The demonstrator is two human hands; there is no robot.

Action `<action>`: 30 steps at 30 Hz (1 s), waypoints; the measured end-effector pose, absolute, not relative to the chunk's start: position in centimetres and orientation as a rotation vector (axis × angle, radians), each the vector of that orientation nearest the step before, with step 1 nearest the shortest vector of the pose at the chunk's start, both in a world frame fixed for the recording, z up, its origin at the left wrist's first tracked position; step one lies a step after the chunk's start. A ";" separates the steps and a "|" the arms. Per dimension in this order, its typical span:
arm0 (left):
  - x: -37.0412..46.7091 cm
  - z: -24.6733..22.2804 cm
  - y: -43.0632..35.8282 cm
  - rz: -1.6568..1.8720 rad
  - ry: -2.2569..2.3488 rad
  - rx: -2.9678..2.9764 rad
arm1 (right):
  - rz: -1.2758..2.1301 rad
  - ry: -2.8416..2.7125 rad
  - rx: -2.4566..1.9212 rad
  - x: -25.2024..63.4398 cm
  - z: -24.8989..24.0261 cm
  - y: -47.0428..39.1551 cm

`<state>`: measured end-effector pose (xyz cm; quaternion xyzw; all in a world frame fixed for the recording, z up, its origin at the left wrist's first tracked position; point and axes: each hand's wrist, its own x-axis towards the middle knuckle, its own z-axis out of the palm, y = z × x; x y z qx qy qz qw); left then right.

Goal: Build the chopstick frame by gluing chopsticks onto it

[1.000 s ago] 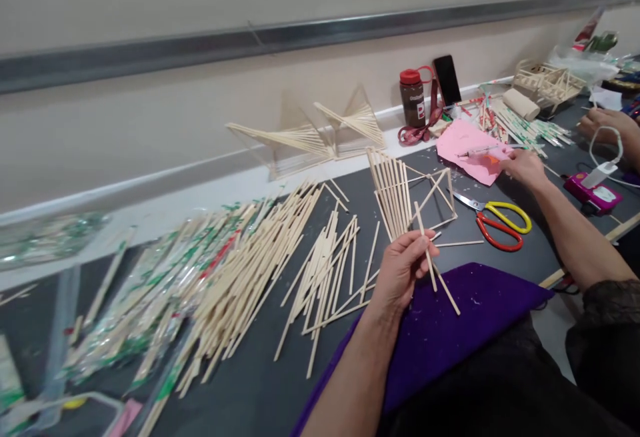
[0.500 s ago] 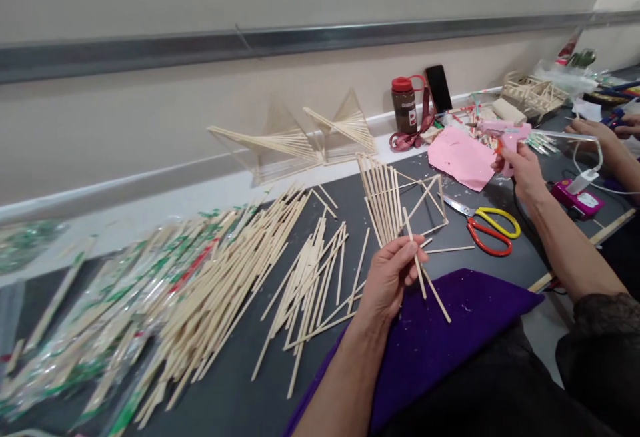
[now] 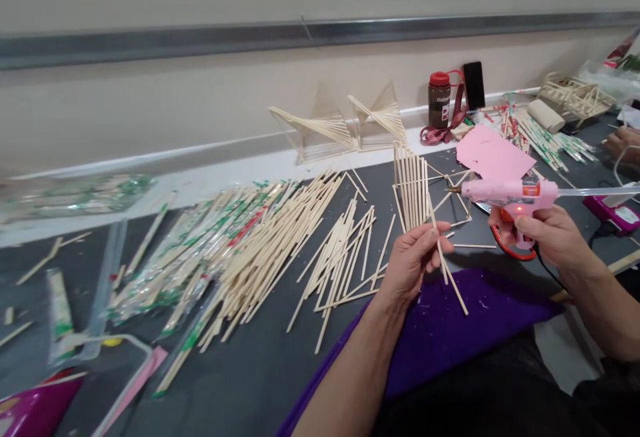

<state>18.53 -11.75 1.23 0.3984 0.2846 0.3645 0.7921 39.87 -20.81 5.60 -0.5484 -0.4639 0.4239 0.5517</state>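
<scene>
My left hand is closed on thin wooden sticks; two ends stick out below the fingers. Just beyond it stands a stick frame with a fan of parallel sticks. Whether the held sticks join that frame I cannot tell. In my right hand is a pink hot glue gun, a clear glue stick poking from its back. Its nozzle points left, over the frame's right part. Beneath the gun, red-handled scissors are mostly covered.
Loose sticks and a larger stick pile lie to the left, beside wrapped chopsticks. Two twisted stick models stand against the wall. Farther right are a bottle, a phone, pink paper and another person's hand.
My right hand has brought the glue gun left and nearer, close to my left hand, now covering much of the scissors. The view has turned left. My left hand keeps its hold.
</scene>
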 end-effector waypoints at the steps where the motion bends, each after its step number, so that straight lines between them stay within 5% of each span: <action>1: 18.5 1.3 -11.8 0.780 0.604 0.859 | 1.008 -1.091 -1.282 39.7 5.5 -20.8; 30: 18.6 1.2 -12.2 0.682 0.547 0.907 | 0.883 -1.226 -1.449 39.3 4.1 -20.4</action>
